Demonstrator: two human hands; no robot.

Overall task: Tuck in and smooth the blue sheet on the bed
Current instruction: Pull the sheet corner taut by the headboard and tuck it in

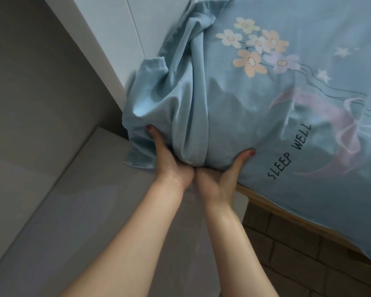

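The blue sheet (pixel 255 108), printed with flowers, a moon and "SLEEP WELL", covers the bed. At the bed's corner it bunches into thick folds (pixel 180 99) that run up along the white headboard. Both my hands hold that corner from below, wrists side by side. My left hand (pixel 169 161) grips the left side of the bunch, thumb pressed into the cloth. My right hand (pixel 221 174) cups the right side, thumb on top of the sheet. The fingers of both hands are hidden under the fabric.
A white headboard panel (pixel 107 35) stands behind the bunch. A grey surface (pixel 62 200) lies to the left, below the corner. The wooden bed frame edge (pixel 263 202) shows under the sheet's hem, above a dark brick-patterned floor (pixel 298 254).
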